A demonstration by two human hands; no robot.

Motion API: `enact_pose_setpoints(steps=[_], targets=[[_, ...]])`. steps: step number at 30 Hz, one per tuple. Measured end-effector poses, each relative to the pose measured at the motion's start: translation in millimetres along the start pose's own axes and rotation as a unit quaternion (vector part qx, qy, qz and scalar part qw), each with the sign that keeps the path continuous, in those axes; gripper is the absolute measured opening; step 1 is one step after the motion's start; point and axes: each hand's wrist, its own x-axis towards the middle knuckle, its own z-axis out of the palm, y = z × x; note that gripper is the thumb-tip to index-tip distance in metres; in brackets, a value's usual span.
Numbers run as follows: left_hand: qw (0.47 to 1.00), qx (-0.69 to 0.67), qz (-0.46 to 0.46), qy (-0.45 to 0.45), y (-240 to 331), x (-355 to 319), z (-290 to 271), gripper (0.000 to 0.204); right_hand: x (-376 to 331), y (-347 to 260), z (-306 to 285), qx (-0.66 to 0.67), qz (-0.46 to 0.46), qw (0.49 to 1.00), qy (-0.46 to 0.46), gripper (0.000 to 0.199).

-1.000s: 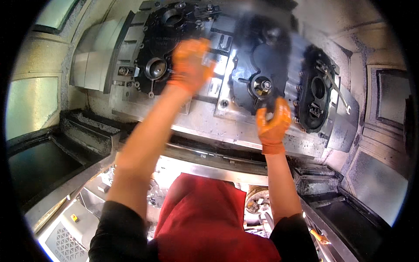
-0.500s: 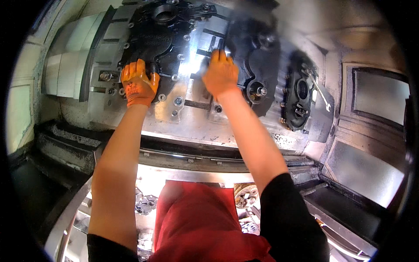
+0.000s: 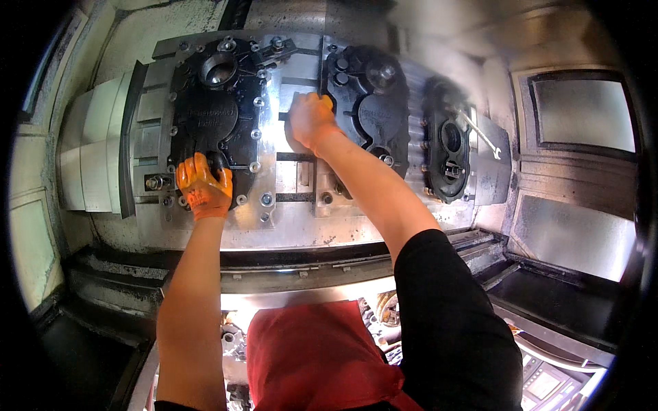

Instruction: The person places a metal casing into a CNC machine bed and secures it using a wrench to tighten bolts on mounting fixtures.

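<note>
My left hand (image 3: 204, 186), in an orange-coated glove, rests on the lower end of the left black cast cover (image 3: 202, 116). Its thumb stands apart from the fingers, beside a dark round boss. My right hand (image 3: 312, 123), gloved in orange too, is at the left edge of the middle black cast cover (image 3: 377, 113). Those fingers are curled in, and whatever they may hold is hidden. Ring-shaped bolt holes line the left cover's rim. Both covers lie on a metal fixture plate (image 3: 291, 236).
A smaller black casting (image 3: 449, 147) sits on the right, with an open-ended wrench (image 3: 483, 133) beside it. A clamp (image 3: 274, 51) holds the left cover's top. Pale machine walls and a windowed panel (image 3: 582, 113) enclose the sides. A metal sill (image 3: 301, 274) runs in front of me.
The view has shifted, so the fixture sits lower and further left in it. My left hand stays on the left cover's lower end. My right hand's fingers have curled in more.
</note>
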Motion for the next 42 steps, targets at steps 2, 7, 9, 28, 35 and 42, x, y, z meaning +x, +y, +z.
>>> enact_pose_setpoints(steps=[2, 7, 9, 28, 35, 42], targets=[[1.0, 0.005, 0.001, 0.001, 1.3, 1.0, 0.9, 0.044, 2.9, 3.3, -1.6, 0.05, 0.022, 0.999, 0.003, 0.031], [0.999, -0.027, -0.027, -0.022, -9.6, -8.2, 7.1, 0.045, -7.9, -4.1, -37.1, 0.092, 0.004, 0.996, -0.018, 0.041], [0.997, -0.057, -0.043, -0.02, -19.6, -18.5, 29.2, 0.046, 0.3, 2.5, -28.2, 0.064, 0.002, 0.998, -0.005, 0.045], [1.0, -0.008, -0.01, -0.013, -0.3, 1.0, -2.4, 0.048, 3.7, -3.0, -34.9, 0.17, 0.071, 0.983, -0.008, 0.029], [1.0, -0.01, -0.019, -0.009, 1.3, 4.4, -1.3, 0.044, -4.2, -6.0, -37.9, 0.205, 0.069, 0.974, -0.068, 0.037], [0.999, -0.027, -0.035, -0.027, 2.0, 6.8, -2.0, 0.04, -7.3, -0.6, -26.8, 0.057, -0.005, 0.993, -0.102, 0.059]])
